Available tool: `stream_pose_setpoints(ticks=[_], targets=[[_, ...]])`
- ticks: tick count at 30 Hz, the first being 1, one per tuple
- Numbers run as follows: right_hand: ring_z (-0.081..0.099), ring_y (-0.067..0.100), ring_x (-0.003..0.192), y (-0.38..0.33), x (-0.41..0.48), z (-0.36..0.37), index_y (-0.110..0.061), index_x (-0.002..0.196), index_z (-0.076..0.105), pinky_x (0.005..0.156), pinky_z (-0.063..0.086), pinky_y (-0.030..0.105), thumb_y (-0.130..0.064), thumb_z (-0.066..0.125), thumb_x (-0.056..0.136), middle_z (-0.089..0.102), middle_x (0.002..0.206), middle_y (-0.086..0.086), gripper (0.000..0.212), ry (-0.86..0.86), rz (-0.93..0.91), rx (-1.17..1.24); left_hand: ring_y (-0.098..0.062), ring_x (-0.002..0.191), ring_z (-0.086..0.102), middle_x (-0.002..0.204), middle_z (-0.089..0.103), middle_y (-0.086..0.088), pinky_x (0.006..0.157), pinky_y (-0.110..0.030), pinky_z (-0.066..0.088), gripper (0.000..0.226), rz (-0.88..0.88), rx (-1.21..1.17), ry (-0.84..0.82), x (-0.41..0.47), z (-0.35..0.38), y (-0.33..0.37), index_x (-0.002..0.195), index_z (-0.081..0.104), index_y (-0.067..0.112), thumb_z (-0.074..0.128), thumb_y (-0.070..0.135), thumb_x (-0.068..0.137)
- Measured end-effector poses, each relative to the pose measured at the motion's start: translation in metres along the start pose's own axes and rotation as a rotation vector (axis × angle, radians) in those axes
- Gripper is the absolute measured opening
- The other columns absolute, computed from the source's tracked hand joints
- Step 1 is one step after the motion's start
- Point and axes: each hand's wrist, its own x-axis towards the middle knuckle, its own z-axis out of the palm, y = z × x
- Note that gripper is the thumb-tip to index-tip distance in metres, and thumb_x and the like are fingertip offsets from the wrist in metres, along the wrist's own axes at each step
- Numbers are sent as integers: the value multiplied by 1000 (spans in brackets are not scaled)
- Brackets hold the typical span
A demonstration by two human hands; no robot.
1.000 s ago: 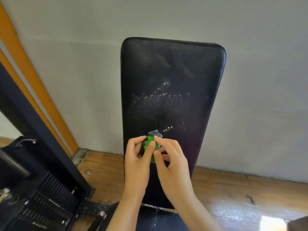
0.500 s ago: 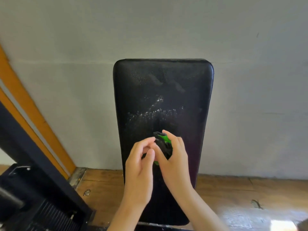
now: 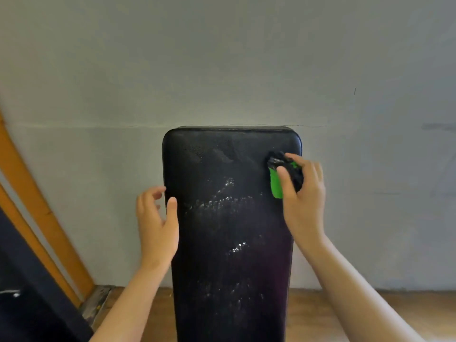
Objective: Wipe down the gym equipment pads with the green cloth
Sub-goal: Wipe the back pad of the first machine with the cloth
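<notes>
A tall black padded backrest (image 3: 229,243) stands upright before a grey wall, its surface speckled with wet droplets. My right hand (image 3: 304,193) presses a bunched green and black cloth (image 3: 276,183) against the pad's upper right corner. My left hand (image 3: 158,223) is at the pad's left edge, fingers spread, thumb on the front face and nothing held.
A grey wall (image 3: 222,70) rises behind the pad. An orange diagonal beam (image 3: 42,218) and a dark machine frame (image 3: 29,292) fill the lower left. Wooden floor (image 3: 333,314) shows at the bottom right.
My right hand carried the cloth from the pad's middle up to its upper right corner. My left hand let go of the cloth and moved to the pad's left edge. The view tilted upward.
</notes>
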Motion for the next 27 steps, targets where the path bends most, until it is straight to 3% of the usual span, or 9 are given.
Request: stream_pose_setpoints(ticks=[4,7,10,14,17,22,27], targets=[[47,-10,95,1,62,-7,-10,116,59,83,33,2,-19,57,94,51,109,1,24,94,-45,-55,-4,95,51,110,53,3,81,-14,40,28,-120,-138,-28,29,14,2,120,50,10,35,27,104],[50,6,99,2,77,0,-10,117,58,85,34,4,-21,56,95,49,109,-1,25,65,-67,-93,-9,120,48,129,54,5,102,-24,34,51,-229,-254,-74,29,27,-6,133,52,11,22,41,104],[47,17,109,4,64,8,-9,120,57,92,35,14,-23,60,92,49,112,2,31,14,-166,-174,-17,130,46,139,52,-4,113,-39,34,61,-233,-230,-35,30,36,-18,139,48,15,21,53,100],[48,23,104,22,21,17,1,117,59,95,37,18,-12,73,81,54,110,14,41,-174,-507,-378,-18,136,39,146,46,-6,116,-42,29,63,-241,-215,-24,31,37,-21,144,42,14,20,53,100],[49,22,102,40,-2,12,2,116,61,89,44,24,-7,80,74,53,111,11,47,-338,-648,-477,-17,139,35,149,41,-4,117,-39,25,61,-245,-219,-24,31,37,-20,146,38,14,20,51,101],[49,26,100,26,42,-3,2,112,63,89,37,19,-6,72,81,56,104,18,33,-226,-602,-437,-18,139,35,149,41,-3,117,-38,26,61,-232,-232,-43,32,39,-25,146,37,15,20,51,100],[50,26,100,-6,92,13,-2,113,61,85,36,18,-12,64,89,54,106,14,26,-112,-424,-352,-18,135,42,144,48,-4,114,-45,32,86,-197,-234,-31,31,40,-32,143,43,16,17,75,86]])
